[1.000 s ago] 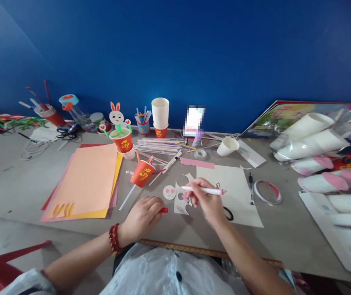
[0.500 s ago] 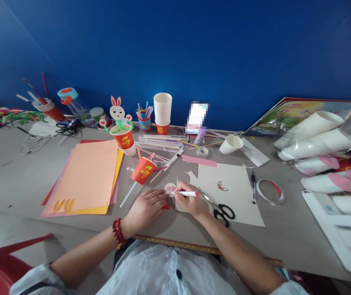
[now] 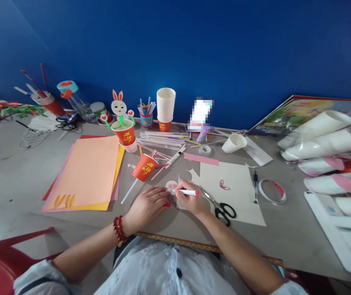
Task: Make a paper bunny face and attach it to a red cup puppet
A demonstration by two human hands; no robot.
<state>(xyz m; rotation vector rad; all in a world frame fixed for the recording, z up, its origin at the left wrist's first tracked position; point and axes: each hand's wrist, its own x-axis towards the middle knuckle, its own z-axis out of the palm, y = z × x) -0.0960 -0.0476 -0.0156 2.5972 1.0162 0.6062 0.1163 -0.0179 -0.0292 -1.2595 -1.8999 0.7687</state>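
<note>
In my right hand (image 3: 191, 201) is a white marker with a red end (image 3: 190, 192), its tip down on a small white paper circle (image 3: 171, 185) that bears two pinkish spots. My left hand (image 3: 147, 205) lies flat on the table, fingers stretched out, with the fingertips at the circle's left edge. A small red piece (image 3: 166, 204), perhaps the marker's cap, shows beside its fingers. Beneath and beside my right hand lies a cut white paper scrap (image 3: 182, 201). Black-handled scissors (image 3: 221, 211) rest just right of that hand, partly over a white sheet (image 3: 239, 184) with two drawn leaf-like shapes.
A red paper cup (image 3: 144, 167) lies tilted beyond my left hand. Behind it stands a cup with a paper rabbit (image 3: 119, 107). Coloured paper (image 3: 93, 172) is stacked at left. Straws (image 3: 163, 140), a cup stack (image 3: 166, 104), tape (image 3: 272, 191) and a pen (image 3: 255, 186) lie around.
The view has shifted slightly. My right hand still holds the marker at the circle, and my left hand stays flat beside it.
</note>
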